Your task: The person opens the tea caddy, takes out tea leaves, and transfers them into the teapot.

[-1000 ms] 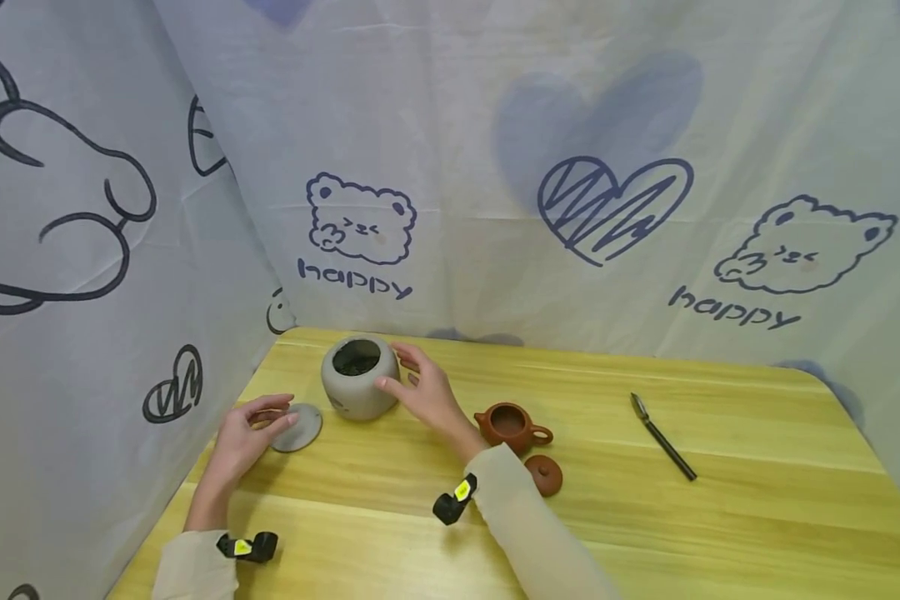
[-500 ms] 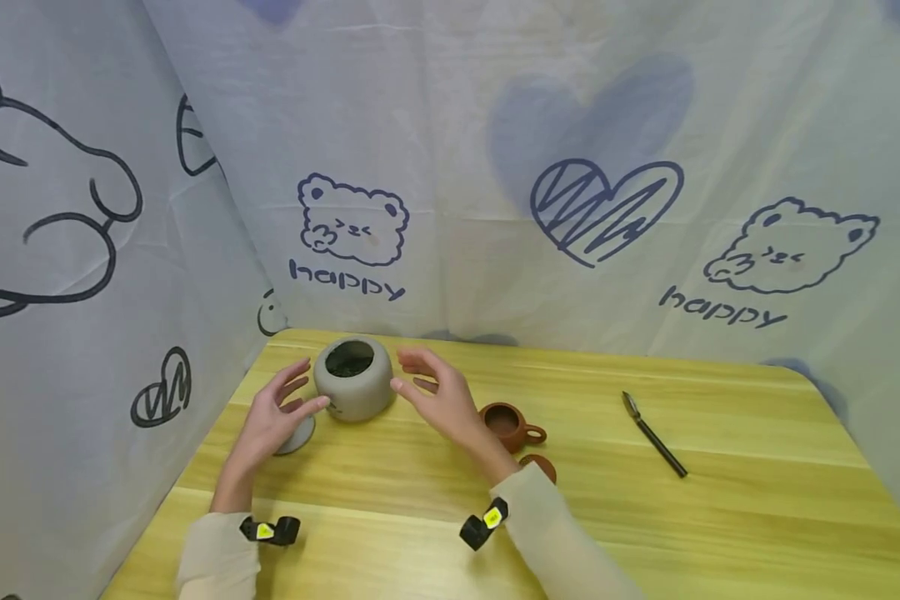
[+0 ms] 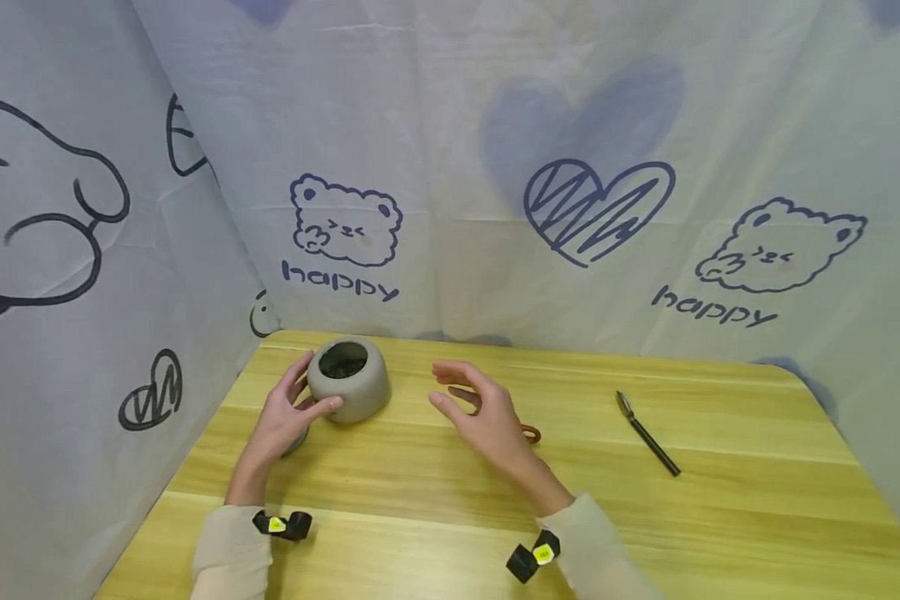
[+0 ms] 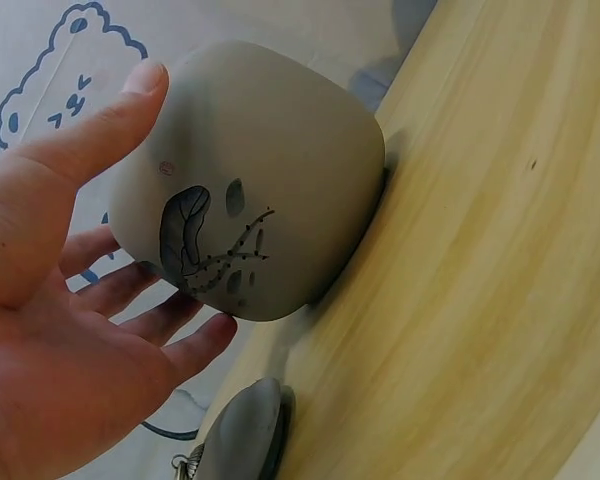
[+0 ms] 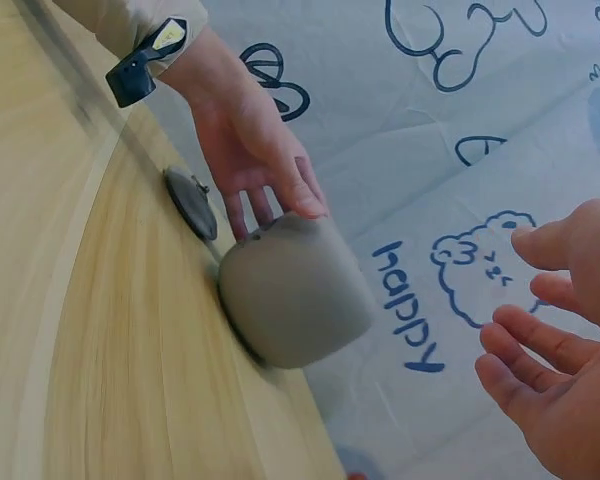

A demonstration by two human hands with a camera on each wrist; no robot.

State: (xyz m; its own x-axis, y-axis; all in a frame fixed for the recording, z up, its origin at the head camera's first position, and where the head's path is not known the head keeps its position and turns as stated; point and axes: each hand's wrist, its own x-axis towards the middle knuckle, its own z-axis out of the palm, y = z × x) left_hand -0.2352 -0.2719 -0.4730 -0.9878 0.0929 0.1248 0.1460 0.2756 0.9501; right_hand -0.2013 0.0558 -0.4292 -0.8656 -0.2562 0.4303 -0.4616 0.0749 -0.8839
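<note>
A rounded grey jar (image 3: 365, 396) with a wide mouth stands at the back left of the table, dark loose leaf-like matter inside. My left hand (image 3: 279, 418) holds its left side, thumb toward the front and fingers round the far side. In the left wrist view the jar (image 4: 280, 180) shows a painted leaf and twig. A flat grey lid (image 4: 242, 432) lies beside it, mostly hidden behind my left hand in the head view. My right hand (image 3: 487, 417) hovers right of the jar with relaxed, parted fingers, holding nothing.
Behind my right hand, only the loop handle of a reddish-brown teapot (image 3: 531, 433) shows. Farther right lies a slim tool (image 3: 651, 439) with a black handle and a metallic pointed tip. Printed cloth (image 3: 450, 167) hangs along the table's back and left.
My left hand has moved from beside the lid up to the jar's left side. The right hand has left the jar and drawn away to the right, covering most of the teapot.
</note>
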